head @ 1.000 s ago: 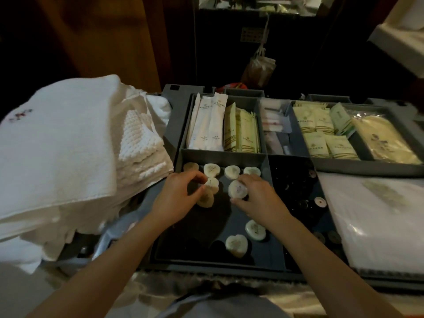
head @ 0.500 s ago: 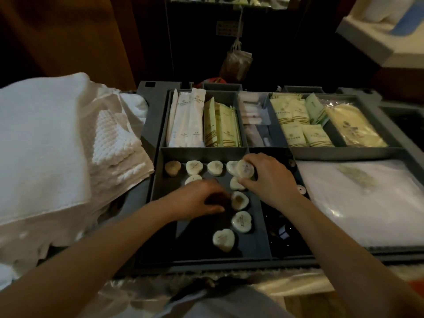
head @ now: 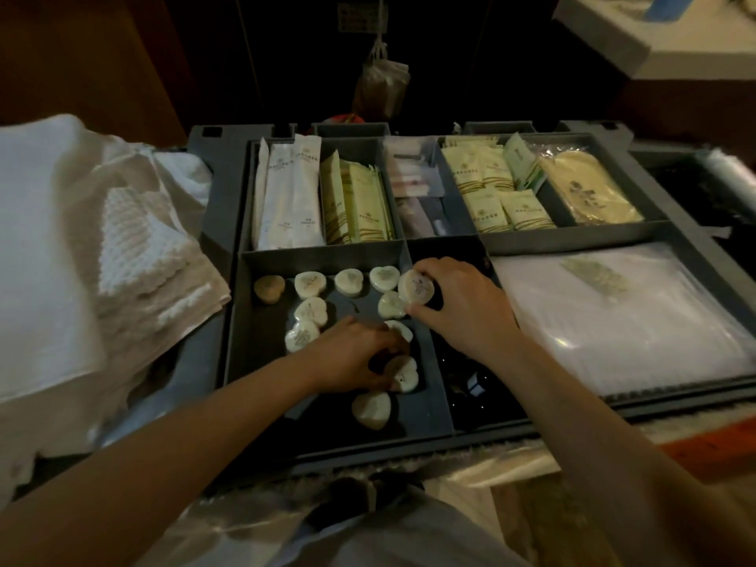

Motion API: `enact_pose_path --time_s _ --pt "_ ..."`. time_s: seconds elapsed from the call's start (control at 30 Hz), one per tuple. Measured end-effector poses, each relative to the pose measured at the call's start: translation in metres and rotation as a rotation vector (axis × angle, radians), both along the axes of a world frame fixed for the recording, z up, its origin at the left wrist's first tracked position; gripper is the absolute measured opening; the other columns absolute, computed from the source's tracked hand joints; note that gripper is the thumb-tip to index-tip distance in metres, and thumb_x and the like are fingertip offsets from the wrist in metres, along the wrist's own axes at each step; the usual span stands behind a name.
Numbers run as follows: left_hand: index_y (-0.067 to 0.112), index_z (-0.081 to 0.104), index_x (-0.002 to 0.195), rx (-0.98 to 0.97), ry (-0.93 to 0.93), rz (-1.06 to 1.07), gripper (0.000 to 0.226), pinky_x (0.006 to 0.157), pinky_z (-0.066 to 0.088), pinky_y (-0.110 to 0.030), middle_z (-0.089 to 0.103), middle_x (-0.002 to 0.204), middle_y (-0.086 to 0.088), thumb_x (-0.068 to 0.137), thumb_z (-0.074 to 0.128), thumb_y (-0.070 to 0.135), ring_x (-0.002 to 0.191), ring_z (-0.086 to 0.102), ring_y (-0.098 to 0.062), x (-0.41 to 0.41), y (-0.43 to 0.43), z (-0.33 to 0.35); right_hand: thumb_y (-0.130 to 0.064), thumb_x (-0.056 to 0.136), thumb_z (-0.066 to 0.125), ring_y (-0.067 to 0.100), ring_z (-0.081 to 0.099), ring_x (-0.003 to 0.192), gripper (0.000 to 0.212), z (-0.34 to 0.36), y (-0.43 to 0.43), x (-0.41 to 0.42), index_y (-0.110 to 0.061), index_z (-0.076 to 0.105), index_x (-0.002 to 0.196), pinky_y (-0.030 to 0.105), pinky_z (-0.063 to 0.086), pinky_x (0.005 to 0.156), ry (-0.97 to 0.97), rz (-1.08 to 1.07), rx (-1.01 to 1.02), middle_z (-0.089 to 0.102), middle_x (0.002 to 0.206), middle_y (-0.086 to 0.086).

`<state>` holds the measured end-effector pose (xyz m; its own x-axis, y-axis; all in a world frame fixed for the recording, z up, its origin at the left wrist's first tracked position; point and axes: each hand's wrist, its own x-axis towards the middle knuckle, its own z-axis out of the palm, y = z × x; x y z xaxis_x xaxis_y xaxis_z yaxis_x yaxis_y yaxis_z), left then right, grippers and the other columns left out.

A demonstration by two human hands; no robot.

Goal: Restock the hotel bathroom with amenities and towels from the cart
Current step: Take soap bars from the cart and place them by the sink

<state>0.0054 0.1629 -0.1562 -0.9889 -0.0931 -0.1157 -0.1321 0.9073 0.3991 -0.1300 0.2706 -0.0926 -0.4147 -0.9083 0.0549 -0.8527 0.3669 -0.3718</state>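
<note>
The grey cart tray (head: 229, 354) has a near-left compartment with several small white heart-shaped soaps (head: 310, 283) lying loose. My right hand (head: 462, 304) pinches one wrapped soap (head: 416, 286) between thumb and fingers, lifted at the compartment's right wall. My left hand (head: 352, 358) lies low in the same compartment, fingers curled round another soap (head: 403, 374) near the front. One more soap (head: 372, 409) sits just in front of it. A stack of folded white towels (head: 82, 255) lies left of the tray.
Far compartments hold long white sachets (head: 292, 194), yellow-green packets (head: 360, 206) and pale square packets (head: 491, 190). A clear plastic bag stack (head: 622, 313) fills the right side. A dark compartment (head: 478, 386) lies under my right wrist. A shelf edge (head: 605, 43) juts in top right.
My left hand moved from the back row toward the front of the compartment and closed on a soap. My right hand lifted its soap up and to the right wall.
</note>
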Motion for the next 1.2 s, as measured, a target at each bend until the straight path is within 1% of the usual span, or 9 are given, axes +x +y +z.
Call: enact_pose_path --time_s 0.13,0.27,0.37,0.43,0.5,0.63,0.77,0.93,1.2 --pt "0.027 0.048 0.131 -0.052 -0.032 0.013 0.056 0.084 0.038 -0.031 0.058 0.118 0.000 0.081 0.064 0.045 0.106 0.055 -0.018 0.006 -0.006 0.000 -0.037 0.083 0.066 0.020 0.051 0.108 0.043 -0.001 0.000 0.000 -0.022 0.052 0.120 0.035 0.047 0.078 0.005 0.001 0.004 0.057 0.114 0.000" --pt "0.022 0.038 0.140 0.058 -0.031 0.027 0.059 0.081 0.046 -0.035 0.053 0.119 -0.008 0.085 0.058 0.033 0.101 0.057 -0.024 0.000 -0.015 0.005 -0.037 0.083 0.066 0.020 0.050 0.109 0.043 0.000 -0.001 -0.002 -0.022 0.052 0.120 0.034 0.046 0.078 0.010 0.001 0.005 0.057 0.115 0.000" --pt "0.019 0.042 0.137 -0.011 -0.004 0.081 0.054 0.077 0.043 -0.030 0.049 0.120 -0.009 0.087 0.059 0.024 0.097 0.055 -0.025 -0.009 -0.020 0.006 -0.038 0.082 0.065 0.020 0.051 0.108 0.043 0.000 -0.001 -0.004 -0.022 0.052 0.120 0.035 0.046 0.078 0.003 0.000 0.002 0.057 0.114 -0.001" --pt "0.019 0.046 0.134 -0.051 0.005 0.097 0.051 0.073 0.038 -0.025 0.049 0.116 -0.007 0.086 0.062 0.027 0.095 0.053 -0.022 -0.011 -0.022 0.005 -0.038 0.082 0.066 0.020 0.050 0.108 0.044 0.000 -0.001 -0.005 -0.022 0.052 0.120 0.034 0.045 0.078 -0.005 -0.001 0.002 0.057 0.114 0.000" --pt "0.021 0.047 0.131 -0.049 -0.002 0.112 0.051 0.073 0.040 -0.025 0.048 0.113 -0.004 0.084 0.064 0.030 0.094 0.052 -0.020 -0.008 -0.023 0.005 -0.038 0.081 0.067 0.020 0.050 0.107 0.044 0.000 -0.002 -0.005 -0.022 0.053 0.119 0.034 0.045 0.077 -0.005 -0.005 0.002 0.057 0.112 -0.001" --pt "0.023 0.048 0.129 -0.061 -0.041 0.151 0.050 0.080 0.047 -0.034 0.046 0.116 -0.003 0.082 0.065 0.034 0.097 0.051 -0.019 0.001 -0.028 0.013 -0.037 0.081 0.067 0.019 0.050 0.105 0.041 -0.001 -0.002 -0.005 -0.022 0.053 0.117 0.032 0.043 0.074 -0.005 -0.005 -0.006 0.057 0.109 -0.002" --pt "0.025 0.048 0.124 -0.233 -0.034 0.147 0.046 0.088 0.034 -0.030 0.048 0.121 0.002 0.083 0.059 0.045 0.109 0.048 -0.016 0.009 -0.033 0.016 -0.038 0.081 0.067 0.019 0.049 0.107 0.043 -0.002 -0.003 -0.005 -0.022 0.053 0.119 0.031 0.043 0.074 -0.004 0.011 0.000 0.057 0.110 -0.002" --pt "0.026 0.036 0.138 -0.198 -0.074 0.065 0.063 0.096 0.033 -0.031 0.044 0.133 0.001 0.083 0.062 0.041 0.121 0.042 -0.017 0.006 -0.025 0.014 -0.040 0.081 0.066 0.018 0.049 0.105 0.042 -0.003 -0.009 -0.007 -0.024 0.053 0.118 0.028 0.040 0.072 0.009 0.033 0.005 0.058 0.110 -0.003" --pt "0.027 0.044 0.132 -0.180 -0.070 0.160 0.056 0.094 0.034 -0.025 0.050 0.126 0.003 0.082 0.064 0.041 0.116 0.046 -0.014 0.011 -0.031 0.024 -0.040 0.081 0.066 0.017 0.048 0.107 0.044 0.001 -0.015 -0.012 -0.023 0.052 0.119 0.033 0.045 0.080 0.009 0.076 -0.003 0.057 0.111 -0.003"
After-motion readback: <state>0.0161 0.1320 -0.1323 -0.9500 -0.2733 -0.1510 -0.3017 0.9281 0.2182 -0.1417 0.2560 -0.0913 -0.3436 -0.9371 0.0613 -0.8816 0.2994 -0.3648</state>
